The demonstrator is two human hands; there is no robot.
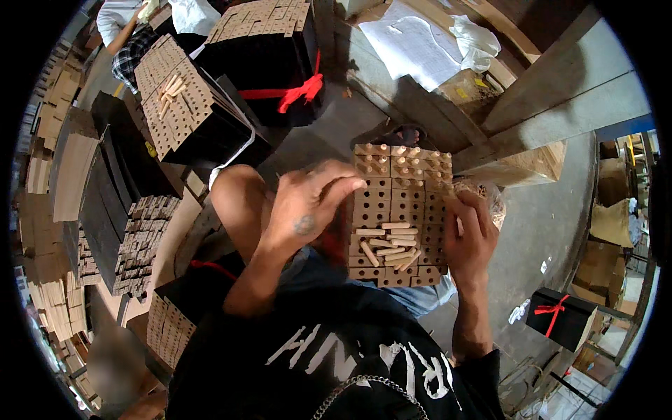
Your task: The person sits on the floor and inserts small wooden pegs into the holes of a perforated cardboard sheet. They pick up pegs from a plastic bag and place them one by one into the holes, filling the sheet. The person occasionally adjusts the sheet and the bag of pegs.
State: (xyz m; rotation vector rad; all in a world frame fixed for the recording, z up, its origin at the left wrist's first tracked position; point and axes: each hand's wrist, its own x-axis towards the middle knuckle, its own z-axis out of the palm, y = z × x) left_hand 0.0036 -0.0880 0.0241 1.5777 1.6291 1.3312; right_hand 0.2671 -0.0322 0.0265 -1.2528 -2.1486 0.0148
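In front of me stands a bundle of drilled wooden blocks, its upper face covered in rows of round holes. Wooden dowels stand upright in the far rows. Several loose dowels lie in a pile across the nearer holes. At the left edge of the face, my left hand is closed, thumb and forefinger brought together; what they hold, if anything, cannot be made out. My right hand is at the right edge with its fingers curled in, and their contents are hidden.
Black-wrapped bundles of drilled blocks stand at the far left, one tied with red ribbon. A plastic bag of dowels sits beyond my right hand. Papers lie at the back. Another person is at the far left.
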